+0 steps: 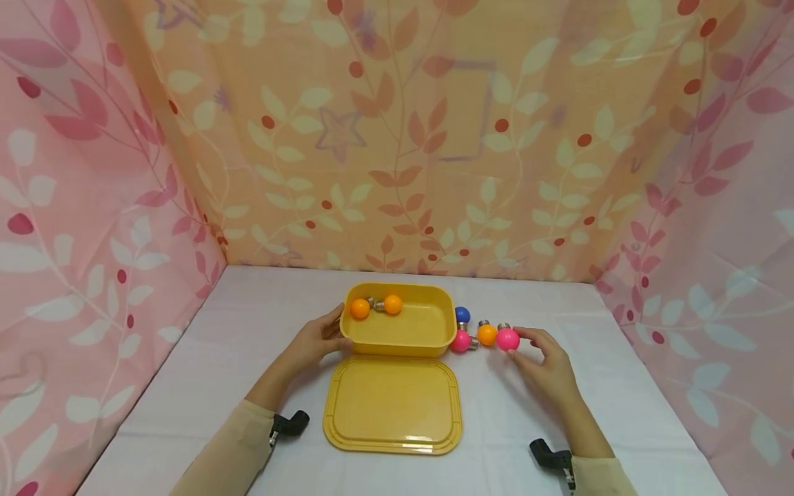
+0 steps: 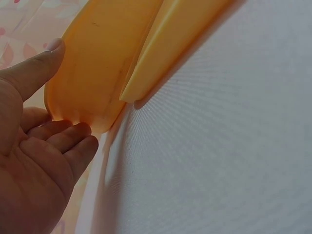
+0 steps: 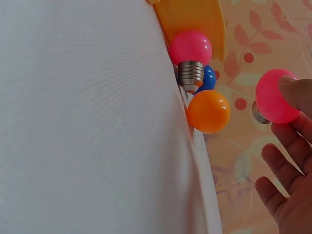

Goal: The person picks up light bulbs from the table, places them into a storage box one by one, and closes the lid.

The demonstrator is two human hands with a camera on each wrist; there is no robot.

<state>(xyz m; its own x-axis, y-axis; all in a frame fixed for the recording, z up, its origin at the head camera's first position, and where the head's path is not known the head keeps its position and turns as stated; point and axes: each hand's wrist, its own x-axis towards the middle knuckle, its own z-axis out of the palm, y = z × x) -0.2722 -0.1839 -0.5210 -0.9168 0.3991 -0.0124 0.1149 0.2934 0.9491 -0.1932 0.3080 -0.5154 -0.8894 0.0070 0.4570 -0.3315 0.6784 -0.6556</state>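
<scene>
My left hand (image 1: pixel 315 339) holds the left end of a yellow plastic box (image 1: pixel 400 348), thumb toward the near corner and fingers along the side. Inside that box lie two orange light bulbs, one orange bulb (image 1: pixel 360 308) at the far left and another orange bulb (image 1: pixel 393 304) beside it. Out to the right, my right hand (image 1: pixel 548 365) pinches a pink light bulb (image 1: pixel 507 339) between thumb and fingers. The right wrist view shows this bulb's metal screw base (image 3: pixel 261 113) pointing away from the palm.
Against the box's right side are a blue bulb (image 1: pixel 462 315) and a second pink bulb (image 1: pixel 460 342). An orange bulb (image 1: pixel 487 335) stands between them and my right hand. The yellow lid (image 1: pixel 393 406) lies flat in front of the box. Patterned cloth (image 1: pixel 397 138) surrounds the white table (image 1: pixel 186 406).
</scene>
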